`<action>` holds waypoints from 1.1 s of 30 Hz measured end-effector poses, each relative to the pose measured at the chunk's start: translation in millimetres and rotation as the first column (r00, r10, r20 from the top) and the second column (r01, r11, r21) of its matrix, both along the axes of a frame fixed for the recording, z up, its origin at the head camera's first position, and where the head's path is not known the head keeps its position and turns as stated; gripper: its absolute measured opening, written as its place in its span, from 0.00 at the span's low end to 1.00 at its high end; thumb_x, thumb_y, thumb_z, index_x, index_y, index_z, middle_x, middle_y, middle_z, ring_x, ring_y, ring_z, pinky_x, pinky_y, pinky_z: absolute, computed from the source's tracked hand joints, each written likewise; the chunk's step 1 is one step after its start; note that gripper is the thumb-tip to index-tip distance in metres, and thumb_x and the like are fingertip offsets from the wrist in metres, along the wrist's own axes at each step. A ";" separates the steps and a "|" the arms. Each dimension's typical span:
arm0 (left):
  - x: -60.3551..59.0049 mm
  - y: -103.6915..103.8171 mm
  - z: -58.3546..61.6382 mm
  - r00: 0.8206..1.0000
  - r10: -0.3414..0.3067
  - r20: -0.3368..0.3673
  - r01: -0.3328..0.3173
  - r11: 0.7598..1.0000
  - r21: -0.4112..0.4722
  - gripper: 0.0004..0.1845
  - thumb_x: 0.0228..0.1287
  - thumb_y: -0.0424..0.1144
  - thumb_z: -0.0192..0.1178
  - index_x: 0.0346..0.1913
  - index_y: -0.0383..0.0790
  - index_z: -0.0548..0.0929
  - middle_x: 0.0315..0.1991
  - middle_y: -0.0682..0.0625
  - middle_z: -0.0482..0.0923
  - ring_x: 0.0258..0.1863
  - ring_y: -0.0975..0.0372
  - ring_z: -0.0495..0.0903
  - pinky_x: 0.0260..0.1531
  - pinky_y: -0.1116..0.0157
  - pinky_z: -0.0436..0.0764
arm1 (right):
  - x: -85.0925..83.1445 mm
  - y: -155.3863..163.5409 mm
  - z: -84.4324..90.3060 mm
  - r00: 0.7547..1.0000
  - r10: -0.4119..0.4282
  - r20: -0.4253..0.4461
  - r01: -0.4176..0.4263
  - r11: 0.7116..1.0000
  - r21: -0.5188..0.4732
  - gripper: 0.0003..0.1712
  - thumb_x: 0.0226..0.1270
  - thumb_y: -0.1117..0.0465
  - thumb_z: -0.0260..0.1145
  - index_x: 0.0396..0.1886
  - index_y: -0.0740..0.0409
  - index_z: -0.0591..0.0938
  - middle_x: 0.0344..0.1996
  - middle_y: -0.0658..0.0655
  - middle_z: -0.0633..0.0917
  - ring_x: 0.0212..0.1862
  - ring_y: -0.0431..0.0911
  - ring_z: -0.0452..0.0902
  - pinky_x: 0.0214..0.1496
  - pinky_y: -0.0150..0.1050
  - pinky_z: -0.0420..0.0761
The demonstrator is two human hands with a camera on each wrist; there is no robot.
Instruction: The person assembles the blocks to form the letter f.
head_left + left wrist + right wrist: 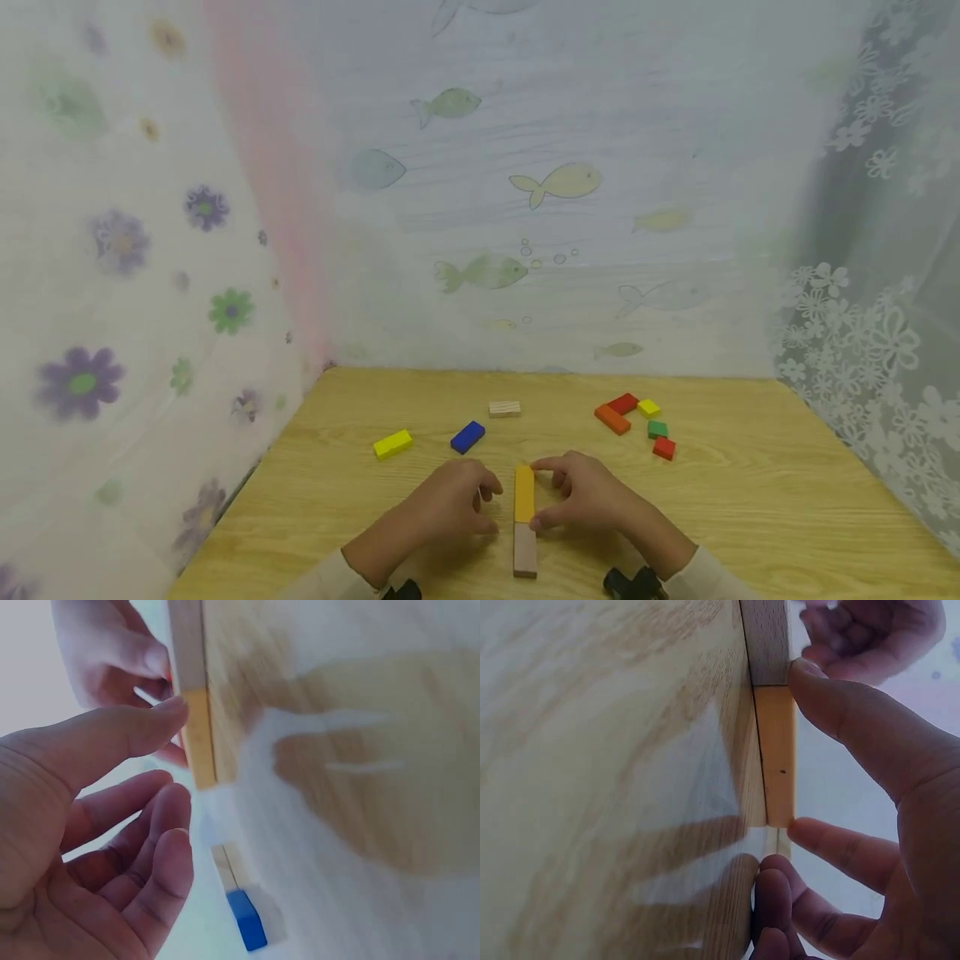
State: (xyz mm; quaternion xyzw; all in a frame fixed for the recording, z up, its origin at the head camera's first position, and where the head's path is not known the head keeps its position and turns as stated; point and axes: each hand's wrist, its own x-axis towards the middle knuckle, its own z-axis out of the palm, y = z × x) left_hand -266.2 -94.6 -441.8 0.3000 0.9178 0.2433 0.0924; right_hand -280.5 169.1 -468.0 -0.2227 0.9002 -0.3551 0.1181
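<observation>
A long yellow block (524,493) lies on the wooden table (750,508), end to end with a plain wood block (525,550) nearer to me. My right hand (551,493) holds the yellow block (776,750) from its right side, thumb at the joint with the wood block (769,641) and index finger at the far end. On the other side is my left hand (491,507), its fingers loosely curled. In the left wrist view the left hand (176,750) has its thumb tip against the yellow block (199,739) near the joint.
Loose blocks lie farther back: a yellow one (392,443), a blue one (467,437), a plain one (505,408), and a right-hand cluster of orange (612,419), red (622,403), small yellow (648,407), green (657,429) and red (663,447). Printed curtains close in the table's left, back and right.
</observation>
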 end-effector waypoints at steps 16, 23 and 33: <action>-42.8 -21.0 8.2 0.977 0.103 -0.184 -0.109 0.994 -0.021 0.22 0.54 0.37 0.80 0.53 0.37 0.89 0.41 0.46 0.84 0.34 0.64 0.81 0.35 0.66 0.83 | 1.2 -0.7 1.3 1.000 0.003 -0.015 -0.003 1.000 0.000 0.47 0.50 0.42 0.85 0.69 0.51 0.80 0.42 0.53 0.80 0.41 0.45 0.75 0.39 0.41 0.78; -61.7 -32.1 5.1 0.972 0.200 -0.124 -0.198 0.980 0.034 0.31 0.55 0.36 0.79 0.64 0.37 0.83 0.53 0.41 0.82 0.49 0.52 0.85 0.44 0.56 0.86 | 0.6 -0.4 1.1 1.000 0.007 -0.009 -0.007 1.000 0.000 0.47 0.49 0.41 0.85 0.70 0.49 0.80 0.43 0.53 0.80 0.42 0.45 0.76 0.41 0.42 0.79; -78.6 -38.9 -1.8 0.960 0.280 0.008 -0.279 0.957 0.083 0.40 0.53 0.33 0.80 0.71 0.34 0.76 0.62 0.36 0.80 0.52 0.49 0.87 0.47 0.54 0.87 | 2.0 -1.7 3.4 1.000 0.012 -0.010 -0.012 1.000 -0.011 0.46 0.50 0.44 0.85 0.70 0.51 0.80 0.43 0.54 0.81 0.42 0.47 0.75 0.40 0.42 0.78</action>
